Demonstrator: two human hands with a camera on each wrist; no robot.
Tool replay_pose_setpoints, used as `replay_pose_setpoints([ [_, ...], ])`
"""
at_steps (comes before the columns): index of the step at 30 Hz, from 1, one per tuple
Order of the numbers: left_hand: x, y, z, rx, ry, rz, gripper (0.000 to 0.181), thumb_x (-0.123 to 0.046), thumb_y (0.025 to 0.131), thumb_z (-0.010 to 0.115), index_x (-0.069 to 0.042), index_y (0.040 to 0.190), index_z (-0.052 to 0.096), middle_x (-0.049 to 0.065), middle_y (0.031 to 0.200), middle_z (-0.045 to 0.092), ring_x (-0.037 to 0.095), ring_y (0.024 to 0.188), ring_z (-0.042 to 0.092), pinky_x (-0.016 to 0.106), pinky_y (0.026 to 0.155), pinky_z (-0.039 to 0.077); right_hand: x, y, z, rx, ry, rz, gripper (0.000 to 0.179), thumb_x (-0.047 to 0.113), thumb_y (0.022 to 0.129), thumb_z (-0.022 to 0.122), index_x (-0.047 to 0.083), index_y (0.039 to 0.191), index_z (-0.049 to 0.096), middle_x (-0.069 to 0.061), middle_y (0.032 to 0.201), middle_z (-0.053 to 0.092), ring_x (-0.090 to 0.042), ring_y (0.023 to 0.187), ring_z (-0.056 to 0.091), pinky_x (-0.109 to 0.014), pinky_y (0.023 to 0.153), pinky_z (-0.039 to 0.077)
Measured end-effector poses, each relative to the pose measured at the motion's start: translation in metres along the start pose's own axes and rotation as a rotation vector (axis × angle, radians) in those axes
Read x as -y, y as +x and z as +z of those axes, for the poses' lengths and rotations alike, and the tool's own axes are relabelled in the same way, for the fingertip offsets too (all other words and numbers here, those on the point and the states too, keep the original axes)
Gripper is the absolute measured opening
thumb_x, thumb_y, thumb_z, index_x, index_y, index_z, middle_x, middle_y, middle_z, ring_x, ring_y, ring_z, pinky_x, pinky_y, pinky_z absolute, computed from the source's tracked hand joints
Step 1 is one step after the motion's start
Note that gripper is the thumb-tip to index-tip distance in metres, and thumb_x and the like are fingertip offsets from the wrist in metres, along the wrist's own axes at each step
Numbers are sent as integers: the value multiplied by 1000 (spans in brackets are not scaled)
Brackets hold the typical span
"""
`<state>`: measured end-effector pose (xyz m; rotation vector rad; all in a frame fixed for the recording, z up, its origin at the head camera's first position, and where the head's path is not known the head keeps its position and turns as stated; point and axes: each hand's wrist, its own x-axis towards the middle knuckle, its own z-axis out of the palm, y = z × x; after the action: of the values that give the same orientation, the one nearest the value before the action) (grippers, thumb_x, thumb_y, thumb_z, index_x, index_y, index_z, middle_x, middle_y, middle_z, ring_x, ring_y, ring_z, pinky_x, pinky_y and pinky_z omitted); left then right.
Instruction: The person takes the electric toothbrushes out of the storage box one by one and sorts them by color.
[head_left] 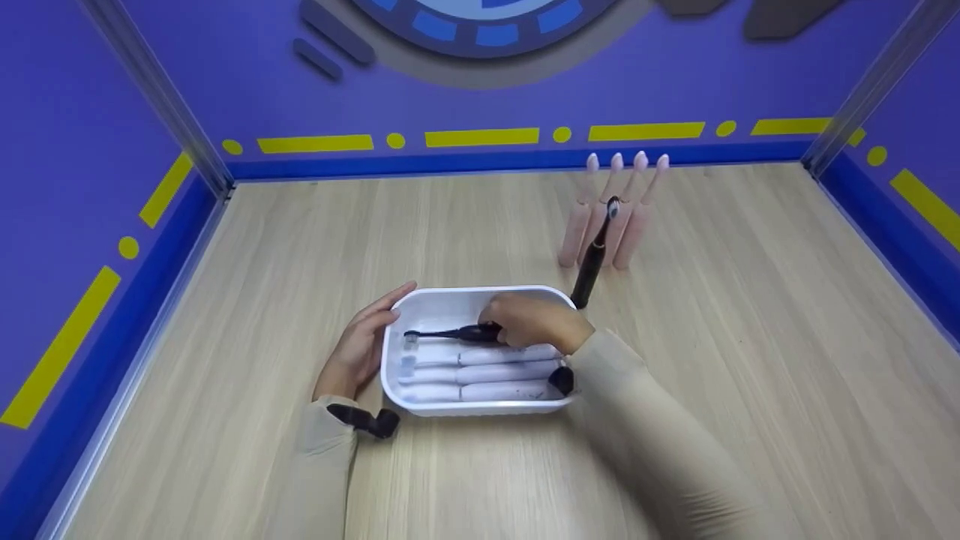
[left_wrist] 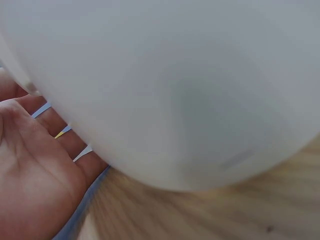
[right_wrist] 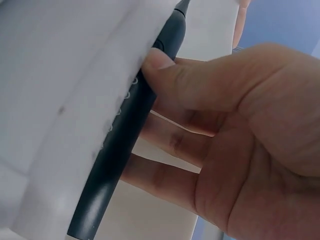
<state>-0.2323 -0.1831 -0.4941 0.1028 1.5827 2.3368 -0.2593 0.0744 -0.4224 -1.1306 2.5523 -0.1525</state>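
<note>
A white plastic bin (head_left: 480, 409) stands in front of me, with several white electric toothbrushes (head_left: 499, 373) lying side by side in it. Inside, at the far side of the row, my right hand (head_left: 536, 322) holds a black electric toothbrush (head_left: 474, 334), its head pointing left. The right wrist view shows thumb and fingers pinching the dark handle (right_wrist: 117, 140) right beside a white one. My left hand (head_left: 360, 349) rests against the bin's left end, thumb at the rim. Its fingers lie fairly straight along the outer wall (left_wrist: 150, 100) in the left wrist view.
Another black electric toothbrush (head_left: 590, 274) stands upright behind the bin's back right corner. Several pink electric toothbrushes (head_left: 576, 232) stand in a group behind it. Blue-purple panels (head_left: 480, 105) border the wooden tabletop (head_left: 337, 240) at the back and sides.
</note>
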Motion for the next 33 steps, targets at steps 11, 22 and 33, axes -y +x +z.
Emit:
replay_pose_setpoints([
  [11, -1, 0, 1, -16, 4, -3, 51, -3, 97, 33, -1, 148, 33, 10, 157, 30, 13, 130, 44, 24, 104, 41, -1, -4, -7, 3, 42, 3, 12, 2, 85, 64, 10, 93, 67, 0, 81, 57, -15, 77, 49, -29, 66, 42],
  [22, -1, 0, 1, -5, 20, 5, 50, -4, 98, 32, -2, 148, 34, 12, 158, 27, 16, 135, 39, 24, 107, 39, 0, -8, -12, -25, 87, -31, 14, 0, 84, 64, 10, 93, 67, -3, 86, 63, -15, 80, 53, -31, 69, 45],
  [33, -1, 0, 2, -14, 22, 13, 51, -2, 97, 31, 0, 148, 33, 11, 158, 26, 19, 138, 34, 24, 109, 36, 1, -14, -21, -38, 158, -52, 20, -4, 84, 61, 8, 99, 69, -5, 88, 64, -17, 83, 54, -32, 75, 46],
])
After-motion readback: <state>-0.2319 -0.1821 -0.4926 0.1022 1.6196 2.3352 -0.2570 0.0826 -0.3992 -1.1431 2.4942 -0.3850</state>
